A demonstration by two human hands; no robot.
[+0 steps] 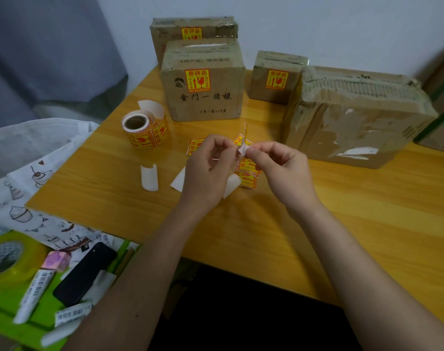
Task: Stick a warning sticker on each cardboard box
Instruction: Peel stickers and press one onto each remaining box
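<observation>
My left hand [208, 168] and my right hand [279, 168] meet above the wooden table [342, 224], both pinching one yellow-red warning sticker [244, 143] that stands on edge with its white backing partly peeled. Loose stickers [246, 173] lie under my hands. A sticker roll [144, 130] stands to the left. Three cardboard boxes carry a sticker: the rear box [193, 31], the middle box [203, 82] and the small box [276, 77]. The large worn box [355, 117] on the right shows no sticker on its visible sides.
White backing scraps [149, 178] lie on the table left of my hands. Off the table's left edge sit a patterned cloth [25, 198], a green tape roll [8, 257], a black phone [86, 272] and barcode labels. Another box [438, 122] stands at far right.
</observation>
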